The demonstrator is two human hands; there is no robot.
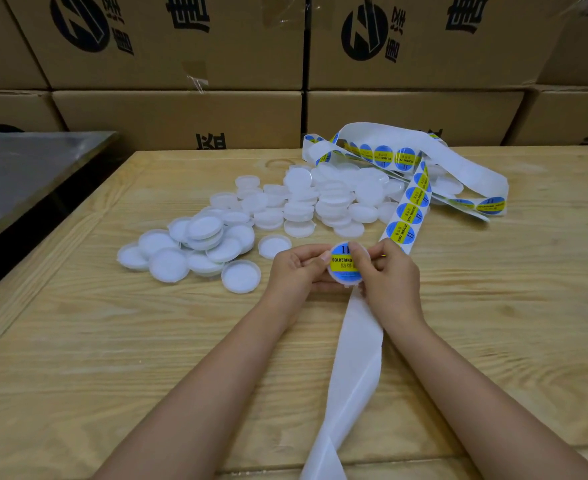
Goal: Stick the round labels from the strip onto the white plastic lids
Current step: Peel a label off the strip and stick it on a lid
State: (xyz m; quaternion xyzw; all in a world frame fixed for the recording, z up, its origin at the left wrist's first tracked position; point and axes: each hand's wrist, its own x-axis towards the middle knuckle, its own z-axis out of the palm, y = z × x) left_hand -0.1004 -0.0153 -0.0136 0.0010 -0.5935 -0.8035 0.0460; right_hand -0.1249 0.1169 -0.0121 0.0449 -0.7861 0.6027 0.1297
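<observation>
White plastic lid (346, 281): in the head view I see it held between both hands just above the table (147, 358), near the front of the heap, its face turned up towards the camera.
Label (340, 262): round and glossy, blue with a yellow band and dark print. It lies on the lid's face, but its right part is hidden under a thumb, so I cannot tell whether that side is fully down.
Left hand (297, 268): fingers curled round the lid's left edge, thumb tip at the label's left rim, gripping the lid.
Right hand (391, 275): fingers curled, thumb laid over the label's right side, pinching the lid from that side.
What the next move turns on: I judge it to be the smoothing press. The label sits directly under the thumbs and its yellow band runs left to right between the hands. The right thumb is already on it, so that hand is nearer.
Strip (358, 358): thin, floppy white backing. The bare length runs from under the right hand towards me, and the labelled length runs away to the far right, looping and twisting behind the heap.
Heap of lids (299, 206): shallow, round, cloudy white lids with raised rims, some stacked. It lies left of and behind the hands, closer to the left hand.
Table: pale wood with visible grain.
Boxes (181, 112): brown cardboard with dark print, stacked behind the table.
</observation>
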